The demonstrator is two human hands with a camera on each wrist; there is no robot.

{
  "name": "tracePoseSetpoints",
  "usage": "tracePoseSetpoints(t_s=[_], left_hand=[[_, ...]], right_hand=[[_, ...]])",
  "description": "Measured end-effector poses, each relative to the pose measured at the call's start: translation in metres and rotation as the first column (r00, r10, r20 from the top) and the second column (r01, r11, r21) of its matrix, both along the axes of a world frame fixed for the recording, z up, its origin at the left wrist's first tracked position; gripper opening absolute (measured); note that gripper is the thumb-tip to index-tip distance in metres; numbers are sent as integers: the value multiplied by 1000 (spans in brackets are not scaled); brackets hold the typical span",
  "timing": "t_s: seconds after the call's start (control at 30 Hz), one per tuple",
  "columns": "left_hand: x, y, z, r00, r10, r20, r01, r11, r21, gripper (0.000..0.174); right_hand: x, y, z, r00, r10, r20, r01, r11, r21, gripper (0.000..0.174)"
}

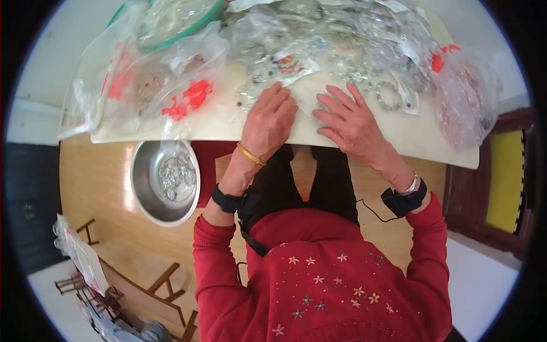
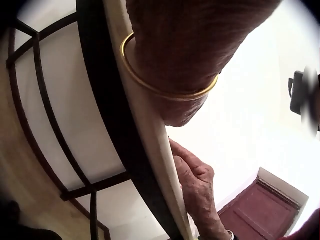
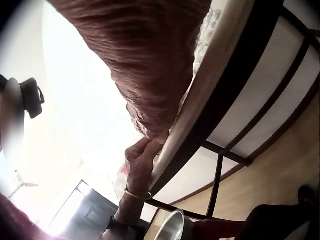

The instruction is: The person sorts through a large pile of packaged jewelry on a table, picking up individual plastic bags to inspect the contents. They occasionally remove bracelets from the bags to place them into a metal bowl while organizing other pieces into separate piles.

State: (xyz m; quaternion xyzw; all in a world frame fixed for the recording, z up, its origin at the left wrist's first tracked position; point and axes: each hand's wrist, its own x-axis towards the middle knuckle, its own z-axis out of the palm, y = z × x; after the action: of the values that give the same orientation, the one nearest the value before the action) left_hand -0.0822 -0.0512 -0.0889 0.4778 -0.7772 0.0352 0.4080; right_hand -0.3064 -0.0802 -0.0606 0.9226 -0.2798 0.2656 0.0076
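Note:
At the near edge of the white tabletop [image 1: 410,132], my left hand [image 1: 270,121] lies back up with its fingers bent downward. Its fingertips are hidden, so I cannot tell whether they grip anything. Just left of them is a small clear bag of beads [image 1: 247,96]. My right hand [image 1: 354,126] is over the table with its fingers spread and nothing gripped in them, pointing toward the left hand. A beaded bracelet [image 1: 388,96] lies to its right. Beyond both hands sits a packet with red beads [image 1: 289,64]. In the wrist views, my forearms cover most of the work.
A heap of clear bags of jewellery [image 1: 342,34] spreads along the back. Plastic bags with red ties [image 1: 194,96] lie left, beside a green-rimmed basin [image 1: 188,28]. At right, a full bag [image 1: 464,102] overhangs the edge. A steel basin [image 1: 142,194] with clear packets stands below, left.

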Motion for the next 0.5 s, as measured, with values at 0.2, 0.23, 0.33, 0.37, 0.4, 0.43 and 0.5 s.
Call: tracePoseSetpoints(t_s=[0.2,0.23,0.33,0.37,0.4,0.43,0.5], left_hand=[[6,3,-4,998,-56,-37,46,973,-225,15],[5,7,4,997,70,-13,-71,964,-257,16],[4,7,9,939,342,27,-326,912,-248,18],[1,4,9,891,452,49,-432,876,-214,19],[-1,1,9,833,549,74,-530,828,-183,19],[-1,-3,10,830,553,67,-535,825,-179,19],[4,-13,12,882,451,134,-451,892,-35,20]], right_hand=[[-5,-18,-15,993,-54,-103,50,998,-42,29],[-6,-14,-10,992,-67,-111,65,998,-24,29],[-4,-13,-11,996,-50,-72,50,999,-5,27],[-2,-12,-11,996,-35,-80,35,999,-3,27],[-1,-11,-10,997,-39,-70,39,999,0,26],[-1,-10,-10,997,-47,-60,48,999,3,26],[-1,-8,-9,997,-52,-57,53,999,8,26]])
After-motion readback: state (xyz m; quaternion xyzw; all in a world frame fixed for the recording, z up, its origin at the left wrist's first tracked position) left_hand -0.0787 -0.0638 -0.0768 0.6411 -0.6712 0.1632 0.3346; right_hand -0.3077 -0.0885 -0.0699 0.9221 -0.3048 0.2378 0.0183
